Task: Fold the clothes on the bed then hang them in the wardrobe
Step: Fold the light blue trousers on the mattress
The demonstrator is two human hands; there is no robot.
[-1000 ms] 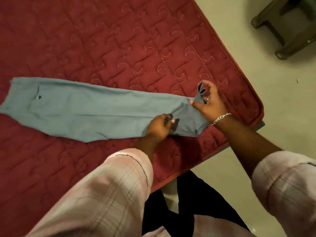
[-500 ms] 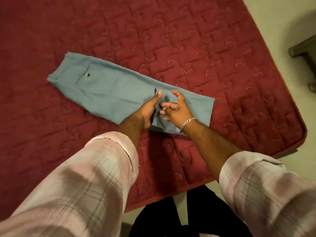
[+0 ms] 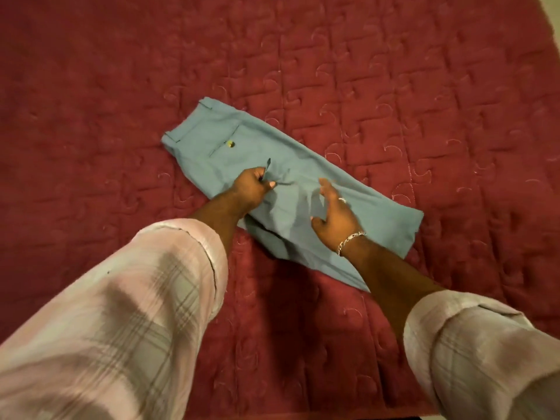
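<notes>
A pair of light blue trousers (image 3: 230, 131) lies folded over on the red quilted mattress (image 3: 394, 86), waistband and a buttoned back pocket at the far left. My left hand (image 3: 253, 187) pinches the hem end of the folded-over leg near the middle of the trousers. My right hand (image 3: 333, 215), with a ring and a silver bracelet, rests flat with fingers spread on the cloth just right of it. The fold edge is at the near right.
The mattress fills nearly the whole view. A sliver of pale floor (image 3: 550, 7) shows at the top right corner. My plaid sleeves cover the lower left and lower right.
The trouser leg has been carried over toward the waistband, so the garment is about half its length. My right hand let go and spread flat; my left hand now holds the hem.
</notes>
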